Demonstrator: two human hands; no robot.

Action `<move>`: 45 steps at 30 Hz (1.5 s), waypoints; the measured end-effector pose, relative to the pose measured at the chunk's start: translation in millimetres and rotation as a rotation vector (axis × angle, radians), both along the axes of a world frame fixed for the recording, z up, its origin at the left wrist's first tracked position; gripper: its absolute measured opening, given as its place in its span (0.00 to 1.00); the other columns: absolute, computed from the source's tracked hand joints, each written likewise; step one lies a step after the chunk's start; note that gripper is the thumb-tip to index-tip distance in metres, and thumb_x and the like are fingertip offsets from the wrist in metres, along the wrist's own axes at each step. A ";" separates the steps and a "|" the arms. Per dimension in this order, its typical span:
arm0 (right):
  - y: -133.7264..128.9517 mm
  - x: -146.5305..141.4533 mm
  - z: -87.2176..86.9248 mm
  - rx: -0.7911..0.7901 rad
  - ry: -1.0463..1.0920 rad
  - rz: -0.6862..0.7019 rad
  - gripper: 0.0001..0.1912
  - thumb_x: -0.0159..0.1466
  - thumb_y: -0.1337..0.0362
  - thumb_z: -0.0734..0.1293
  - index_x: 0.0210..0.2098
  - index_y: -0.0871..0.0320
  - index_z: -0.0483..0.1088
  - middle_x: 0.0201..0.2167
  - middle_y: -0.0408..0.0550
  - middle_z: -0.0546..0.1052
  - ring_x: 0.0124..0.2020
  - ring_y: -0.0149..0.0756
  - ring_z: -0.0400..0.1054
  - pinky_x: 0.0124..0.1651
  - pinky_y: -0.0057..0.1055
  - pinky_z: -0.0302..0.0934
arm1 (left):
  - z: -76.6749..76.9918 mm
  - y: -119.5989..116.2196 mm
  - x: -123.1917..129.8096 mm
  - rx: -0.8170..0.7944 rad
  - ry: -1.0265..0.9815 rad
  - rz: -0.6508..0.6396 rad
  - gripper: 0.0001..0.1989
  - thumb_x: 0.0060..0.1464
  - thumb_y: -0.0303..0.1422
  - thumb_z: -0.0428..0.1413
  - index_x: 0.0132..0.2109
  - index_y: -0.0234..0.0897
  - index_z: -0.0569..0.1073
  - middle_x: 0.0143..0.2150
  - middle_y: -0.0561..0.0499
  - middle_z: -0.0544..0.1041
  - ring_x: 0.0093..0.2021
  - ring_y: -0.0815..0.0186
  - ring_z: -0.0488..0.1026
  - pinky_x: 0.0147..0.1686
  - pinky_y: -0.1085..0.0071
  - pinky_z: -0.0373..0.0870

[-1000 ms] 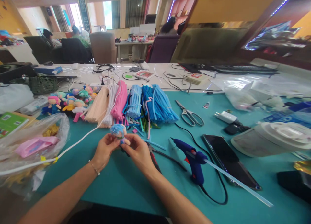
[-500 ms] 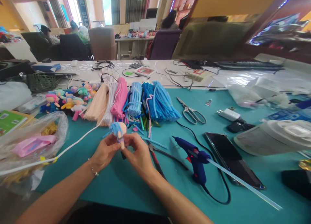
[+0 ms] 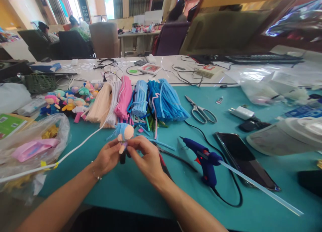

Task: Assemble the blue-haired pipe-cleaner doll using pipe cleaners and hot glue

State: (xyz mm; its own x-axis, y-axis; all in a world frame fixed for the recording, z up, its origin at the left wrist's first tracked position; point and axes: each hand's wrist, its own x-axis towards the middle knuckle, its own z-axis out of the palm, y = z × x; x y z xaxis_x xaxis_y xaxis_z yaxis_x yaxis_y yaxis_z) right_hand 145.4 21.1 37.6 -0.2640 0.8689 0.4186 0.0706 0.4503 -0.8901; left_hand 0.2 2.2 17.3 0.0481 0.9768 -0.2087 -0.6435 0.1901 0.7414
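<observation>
A small doll (image 3: pixel 125 135) with blue hair, a peach head and dark legs is held upright above the green mat (image 3: pixel 105 198). My left hand (image 3: pixel 108 157) is closed round the doll's left side, thumb against its body. From the other side, my right hand (image 3: pixel 146 156) pinches the doll low on its body with thumb and index finger. Just behind the right hand lie pliers (image 3: pixel 164 165) with red handles, partly hidden by the forearm. Blue pipe cleaner offcuts (image 3: pixel 161 143) are scattered beyond the doll.
Bundles of pipe cleaners (image 3: pixel 141 99) stand behind my hands, with finished small dolls (image 3: pixel 71 101) to their left. A blue glue gun (image 3: pixel 205 158), scissors (image 3: pixel 200 112), a phone (image 3: pixel 245 161) and a white lidded cup (image 3: pixel 284 134) are on the right. A plastic bag (image 3: pixel 59 124) lies left.
The doll has turned so its head and dark legs show more clearly. My right fingers have shifted lower on its body. The camera view has tilted slightly.
</observation>
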 end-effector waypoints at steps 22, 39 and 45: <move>10.8 -2.7 -4.0 -0.440 0.026 0.008 0.14 0.51 0.59 0.72 0.30 0.56 0.63 0.24 0.38 0.67 0.26 0.30 0.61 0.30 0.29 0.57 | 10.7 1.4 -4.2 0.016 -0.022 0.034 0.17 0.44 0.28 0.64 0.44 0.31 0.79 0.52 0.38 0.78 0.60 0.45 0.67 0.63 0.52 0.53; 10.0 -4.8 -1.8 -0.894 0.283 0.273 0.25 0.44 0.44 0.76 0.25 0.59 0.70 0.18 0.37 0.67 0.18 0.23 0.56 0.23 0.25 0.51 | 17.5 1.2 -1.5 0.056 0.056 0.122 0.11 0.34 0.30 0.68 0.29 0.34 0.78 0.22 0.54 0.74 0.21 0.73 0.64 0.27 0.71 0.62; 9.2 -4.9 -2.1 -0.905 0.275 0.279 0.26 0.42 0.45 0.77 0.24 0.60 0.69 0.18 0.37 0.68 0.18 0.23 0.57 0.23 0.25 0.52 | 19.6 0.5 0.9 0.014 0.053 0.096 0.09 0.35 0.27 0.66 0.27 0.33 0.75 0.20 0.55 0.71 0.20 0.73 0.63 0.24 0.72 0.60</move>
